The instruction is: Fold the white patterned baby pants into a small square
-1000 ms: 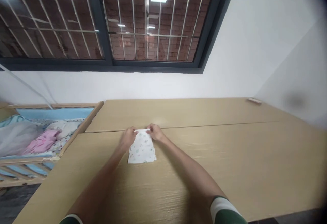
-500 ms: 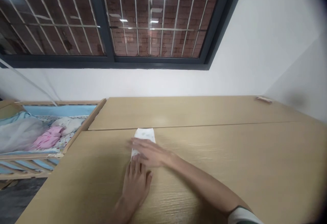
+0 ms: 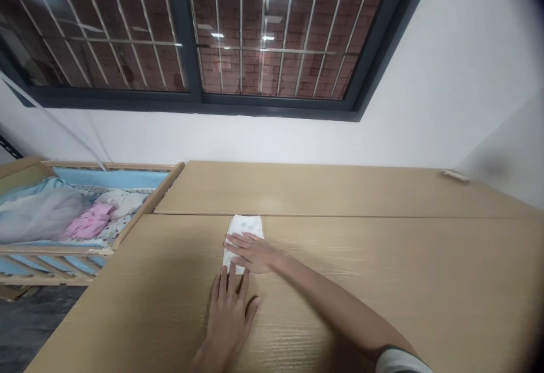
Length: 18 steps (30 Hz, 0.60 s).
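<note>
My left hand (image 3: 229, 319) lies nearest me on the tabletop (image 3: 361, 305), fingers (image 3: 227, 288) spread open and holding nothing, just short of the near end of the folded white cloth (image 3: 249, 227). My right hand (image 3: 250, 253) rests flat across that cloth, fingers (image 3: 238, 242) straight and not gripping. The cloth's long axis runs away from me, its far end near the seam (image 3: 340, 215) in the tabletop. Farther left stands a crib (image 3: 148, 206) with a pink garment (image 3: 89, 221); the barred window (image 3: 272, 38) is beyond.

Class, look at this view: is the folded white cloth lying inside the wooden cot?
No, the folded white cloth lies on the wooden table, under the person's right hand, not in the cot.
</note>
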Each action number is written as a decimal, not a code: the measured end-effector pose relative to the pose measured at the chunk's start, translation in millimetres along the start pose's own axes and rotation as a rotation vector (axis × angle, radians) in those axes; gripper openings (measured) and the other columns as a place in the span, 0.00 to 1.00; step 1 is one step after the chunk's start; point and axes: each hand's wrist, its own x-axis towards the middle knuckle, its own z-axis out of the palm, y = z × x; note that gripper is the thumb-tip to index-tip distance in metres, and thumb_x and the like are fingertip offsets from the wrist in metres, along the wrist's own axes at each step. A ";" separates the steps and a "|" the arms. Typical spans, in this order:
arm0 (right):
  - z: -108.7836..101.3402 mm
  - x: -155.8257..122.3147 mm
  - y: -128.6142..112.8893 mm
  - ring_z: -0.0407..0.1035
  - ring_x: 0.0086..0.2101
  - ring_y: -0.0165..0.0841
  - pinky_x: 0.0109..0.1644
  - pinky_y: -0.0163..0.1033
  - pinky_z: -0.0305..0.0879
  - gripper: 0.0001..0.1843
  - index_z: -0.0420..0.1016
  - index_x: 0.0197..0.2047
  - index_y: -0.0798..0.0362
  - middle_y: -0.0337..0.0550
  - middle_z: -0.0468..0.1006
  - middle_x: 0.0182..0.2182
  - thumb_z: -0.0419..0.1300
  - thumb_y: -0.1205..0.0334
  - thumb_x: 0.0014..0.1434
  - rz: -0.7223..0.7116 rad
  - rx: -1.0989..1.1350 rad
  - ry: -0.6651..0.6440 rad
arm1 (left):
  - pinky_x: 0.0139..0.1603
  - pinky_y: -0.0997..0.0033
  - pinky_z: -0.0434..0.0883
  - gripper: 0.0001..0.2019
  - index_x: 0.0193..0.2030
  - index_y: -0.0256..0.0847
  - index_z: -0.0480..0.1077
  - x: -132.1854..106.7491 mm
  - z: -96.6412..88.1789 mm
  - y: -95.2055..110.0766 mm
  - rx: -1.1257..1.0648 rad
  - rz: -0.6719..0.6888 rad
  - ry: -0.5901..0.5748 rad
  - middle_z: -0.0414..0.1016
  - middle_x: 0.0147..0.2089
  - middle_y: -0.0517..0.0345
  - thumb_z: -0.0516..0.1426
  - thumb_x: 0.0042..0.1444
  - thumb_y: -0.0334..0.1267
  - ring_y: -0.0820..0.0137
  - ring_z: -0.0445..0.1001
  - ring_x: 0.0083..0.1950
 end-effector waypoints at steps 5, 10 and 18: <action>-12.4 10.8 35.1 0.42 0.73 0.39 0.76 0.50 0.40 0.32 0.50 0.76 0.49 0.47 0.48 0.74 0.45 0.48 0.75 0.048 -0.050 0.019 | 0.63 0.43 0.68 0.28 0.71 0.43 0.63 0.2 0.2 0.1 -0.037 -0.009 0.033 0.59 0.73 0.38 0.54 0.66 0.50 0.43 0.58 0.72; -20.4 13.0 47.7 0.43 0.73 0.38 0.76 0.50 0.40 0.31 0.50 0.76 0.48 0.44 0.49 0.74 0.44 0.49 0.75 0.033 -0.058 0.056 | 0.61 0.45 0.69 0.29 0.70 0.42 0.63 0.3 0.4 0.3 -0.023 -0.001 0.010 0.60 0.72 0.36 0.55 0.66 0.50 0.43 0.58 0.72; -21.6 -7.6 14.5 0.57 0.66 0.45 0.71 0.57 0.50 0.23 0.68 0.66 0.54 0.56 0.64 0.67 0.49 0.56 0.73 0.152 -0.103 0.290 | 0.59 0.53 0.73 0.18 0.61 0.39 0.71 28.4 -3.7 -51.9 -0.304 0.040 -0.195 0.76 0.59 0.45 0.49 0.69 0.37 0.57 0.75 0.58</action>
